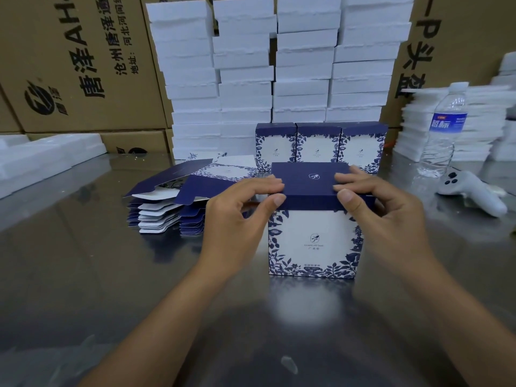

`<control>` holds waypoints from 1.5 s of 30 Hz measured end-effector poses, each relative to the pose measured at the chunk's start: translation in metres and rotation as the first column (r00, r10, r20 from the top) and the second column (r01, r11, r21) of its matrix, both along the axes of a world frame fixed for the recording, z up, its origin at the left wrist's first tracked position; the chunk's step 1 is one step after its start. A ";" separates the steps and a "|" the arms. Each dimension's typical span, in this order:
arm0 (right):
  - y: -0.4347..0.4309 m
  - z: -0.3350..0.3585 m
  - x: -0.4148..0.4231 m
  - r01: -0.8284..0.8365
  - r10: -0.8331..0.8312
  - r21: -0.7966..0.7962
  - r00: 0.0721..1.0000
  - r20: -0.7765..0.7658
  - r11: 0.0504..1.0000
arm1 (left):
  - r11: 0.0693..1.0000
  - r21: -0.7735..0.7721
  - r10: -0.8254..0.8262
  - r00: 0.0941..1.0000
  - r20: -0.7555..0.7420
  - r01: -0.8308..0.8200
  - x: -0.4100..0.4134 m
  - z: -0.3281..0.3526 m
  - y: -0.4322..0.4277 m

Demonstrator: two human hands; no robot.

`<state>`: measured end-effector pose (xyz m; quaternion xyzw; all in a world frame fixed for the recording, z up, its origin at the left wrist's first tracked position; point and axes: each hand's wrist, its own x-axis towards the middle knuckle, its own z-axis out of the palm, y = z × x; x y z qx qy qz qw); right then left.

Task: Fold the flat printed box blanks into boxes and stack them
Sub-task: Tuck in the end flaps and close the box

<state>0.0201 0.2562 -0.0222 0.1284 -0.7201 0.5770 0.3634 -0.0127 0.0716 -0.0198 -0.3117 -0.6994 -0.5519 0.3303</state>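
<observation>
Shiny steel table (83,261) fills the foreground, with brown printed cartons (69,65) walling off the back. Everything below is placed from the box (312,238) that stands upright at the middle of the table, its white front with blue leaf print facing the camera.

Far left of the box, white foam trays (42,157) lie along the table edge in front of the cartons. Nearer, just left of the box and a little behind it, a loose pile of flat blanks (178,196) is fanned out, dark blue flaps and white insides showing.

The left hand (237,213) is at the box's upper left corner. Its thumb presses the front edge of the dark blue lid (310,178) and its curled fingers lie on the lid's top, so it pinches that corner. The lid lies flat and closed on the box.

The right hand (382,208) mirrors this at the upper right corner: thumb on the front edge, fingers curled over the top, pinching the lid there. The box sits between the two hands, with its base on the table.

Directly behind the box, three finished boxes (318,146) stand side by side in a row, touching each other. Behind them rise tall columns of white foam blocks (279,65).

Right of the box, well apart, a water bottle (444,127) stands upright; a white handheld controller (472,191) lies on the table in front of it. More white foam pieces (480,124) are stacked behind the bottle, blurred.
</observation>
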 end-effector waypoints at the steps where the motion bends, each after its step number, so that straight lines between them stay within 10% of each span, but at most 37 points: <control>1: 0.000 -0.001 -0.001 0.002 -0.002 -0.006 1.000 -0.001 1.000 | 1.000 -0.001 0.004 1.000 -0.004 -0.004 0.000 0.000 0.000; 45: 0.012 -0.010 0.009 0.067 -0.067 -0.125 0.998 0.006 0.990 | 0.987 0.104 -0.145 0.951 0.272 0.120 0.003 -0.018 0.002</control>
